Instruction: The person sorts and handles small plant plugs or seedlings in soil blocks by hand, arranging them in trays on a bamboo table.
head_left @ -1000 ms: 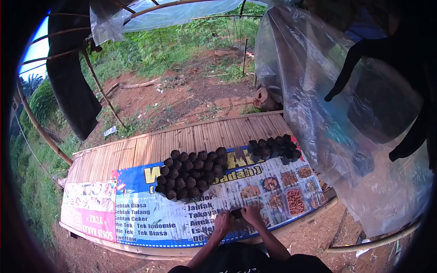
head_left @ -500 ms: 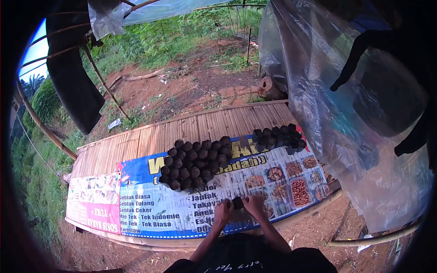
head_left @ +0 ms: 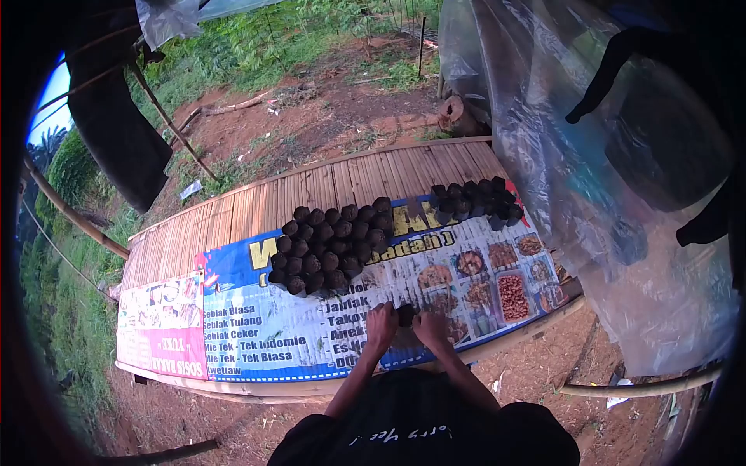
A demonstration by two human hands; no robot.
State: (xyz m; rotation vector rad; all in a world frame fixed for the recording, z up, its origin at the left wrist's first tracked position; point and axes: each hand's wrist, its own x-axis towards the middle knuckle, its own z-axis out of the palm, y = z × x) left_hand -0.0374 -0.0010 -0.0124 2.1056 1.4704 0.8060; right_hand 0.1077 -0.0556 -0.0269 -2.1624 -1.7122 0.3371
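A small black bag (head_left: 405, 314), seemingly a plastic seedling bag, stands near the front edge of the printed banner (head_left: 264, 318). My left hand (head_left: 381, 326) grips its left side with curled fingers. On its other side, my right hand (head_left: 430, 329) has its fingers closed against the bag. What is inside this bag is too dark to make out. Beyond my hands, a cluster of several similar black bags (head_left: 317, 252) stands packed together, with dark soil-like tops. Farther right sits a smaller group of black bags (head_left: 475, 202).
The banner covers much of a bamboo-slat table (head_left: 311, 182). Clear plastic sheeting (head_left: 544, 194) hangs at the right, and a dark cloth (head_left: 116, 132) at the left. Behind the table lie a hollow log (head_left: 458, 116), bare soil and plants. A bamboo pole (head_left: 641, 386) runs at lower right.
The camera view has tipped slightly downward, so table and bags appear higher. Both hands stay at the same small bag, with slightly shifted fingers. The two groups of bags look unchanged.
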